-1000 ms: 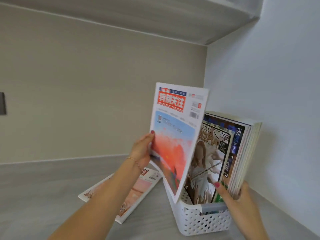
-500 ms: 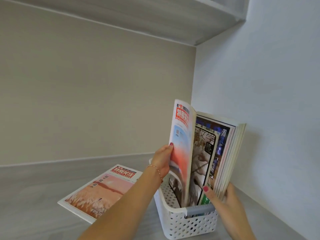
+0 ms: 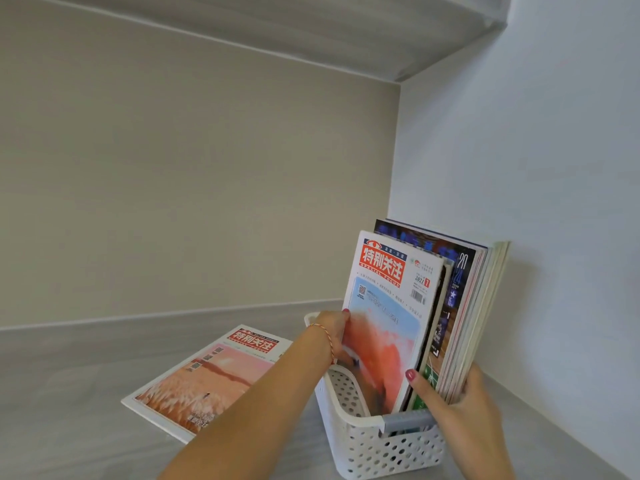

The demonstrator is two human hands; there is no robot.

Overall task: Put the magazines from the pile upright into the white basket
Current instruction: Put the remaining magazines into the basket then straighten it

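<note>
A white perforated basket (image 3: 367, 448) stands on the grey counter near the right wall. Several magazines (image 3: 464, 306) stand upright in it, leaning right. In front of them stands a magazine with a red title and a blue-and-orange cover (image 3: 384, 327), its lower edge inside the basket. My left hand (image 3: 334, 332) grips that magazine's left edge. My right hand (image 3: 464, 407) clasps the lower edges of the upright stack, thumb on the front. One magazine with a pink-orange cover (image 3: 204, 379) lies flat on the counter left of the basket.
A white wall (image 3: 554, 202) rises just right of the basket, and a beige back wall (image 3: 190, 188) stands behind the counter. A shelf underside (image 3: 311, 26) runs overhead. The grey counter (image 3: 69, 393) stretches left of the flat magazine.
The red-titled magazine has gone down into the basket and swung flat against the upright stack. My left hand followed it down; my right hand still holds the stack.
</note>
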